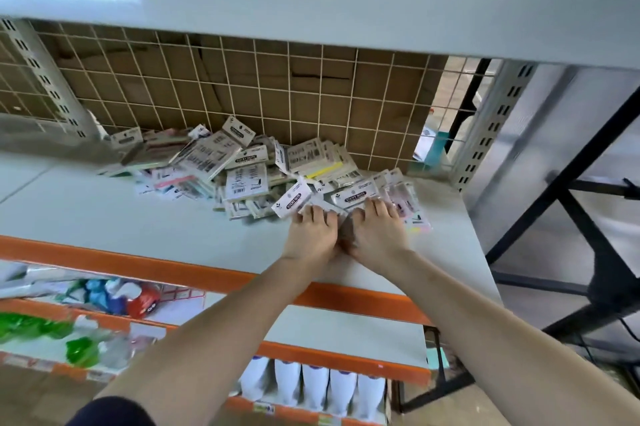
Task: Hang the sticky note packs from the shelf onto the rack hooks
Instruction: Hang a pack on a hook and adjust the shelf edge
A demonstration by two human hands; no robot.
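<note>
Both hands, left (313,235) and right (375,235), grip sticky note packs (349,198) at the pile's 4 o'clock edge; gather a squared stack, hang-holes aligned

Shelf (138,217): bare surface from 9 to 7 o'clock of pile, open for reach-in over orange front edge (138,261). Sticky note packs (242,169) heaped at 12 o'clock, against wire grid (242,79); grid blocks rear. Upper shelf board (311,6) overhangs, limits headroom. Slotted uprights (491,124) close 3 and 9 o'clock ends. Both hands, left hand (313,235) and right hand (375,235), touching, occupy pile's near right edge.
</note>
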